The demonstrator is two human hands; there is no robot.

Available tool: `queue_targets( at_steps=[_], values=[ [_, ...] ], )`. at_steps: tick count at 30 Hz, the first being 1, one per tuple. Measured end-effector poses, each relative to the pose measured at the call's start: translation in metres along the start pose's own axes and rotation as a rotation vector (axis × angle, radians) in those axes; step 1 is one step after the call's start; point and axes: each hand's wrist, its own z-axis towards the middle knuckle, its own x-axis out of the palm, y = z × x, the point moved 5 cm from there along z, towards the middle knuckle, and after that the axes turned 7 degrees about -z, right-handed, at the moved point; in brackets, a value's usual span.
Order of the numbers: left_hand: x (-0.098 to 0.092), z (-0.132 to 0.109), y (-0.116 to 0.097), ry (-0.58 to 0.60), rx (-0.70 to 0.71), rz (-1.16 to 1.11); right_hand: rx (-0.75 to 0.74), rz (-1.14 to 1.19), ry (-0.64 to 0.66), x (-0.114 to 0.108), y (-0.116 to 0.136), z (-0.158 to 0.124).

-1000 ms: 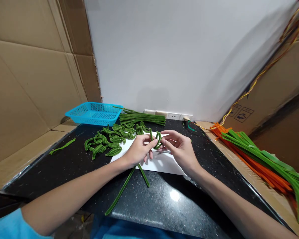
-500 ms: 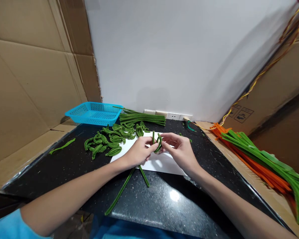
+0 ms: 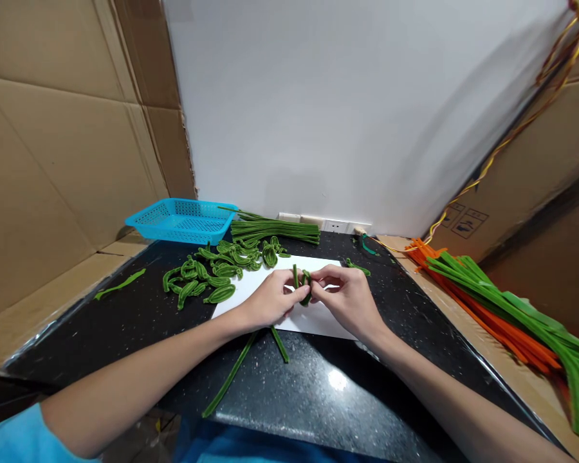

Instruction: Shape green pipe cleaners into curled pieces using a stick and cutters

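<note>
Between my two hands, above a white sheet of paper, is a green pipe cleaner bent into a small loop, one short end standing up beside it. My left hand pinches it between thumb and fingers. From the right, the fingertips of my right hand are closed on the loop's edge. Beneath my left hand, a long green pipe cleaner and a shorter green piece reach toward the front edge; their upper ends are hidden. Left of the paper lies a pile of leaf-shaped looped green pieces.
A blue plastic basket stands at the back left, beside a bundle of straight green pipe cleaners. Orange strips and bright green strips lie along the right edge. Twisted yellow wire runs down to a wall socket strip.
The loop looks narrower and turned more edge-on. Both hands have shifted slightly, with the right fingertips drawn closer together at the loop.
</note>
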Motion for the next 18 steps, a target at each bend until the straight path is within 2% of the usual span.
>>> queue_targets(
  at_steps=[4, 9, 18],
  values=[
    [-0.0019, 0.0016, -0.0012, -0.021, 0.034, 0.017, 0.002, -0.006, 0.016, 0.0006, 0.0017, 0.0002],
    [-0.0047, 0.0049, 0.0004, -0.037, 0.092, 0.062, -0.08, -0.115, 0.031, 0.0007, 0.0037, 0.0002],
    [-0.0045, 0.0043, -0.0031, -0.034, 0.057, 0.084, -0.118, -0.158, 0.029, 0.0003, 0.0027, -0.0009]
  ],
)
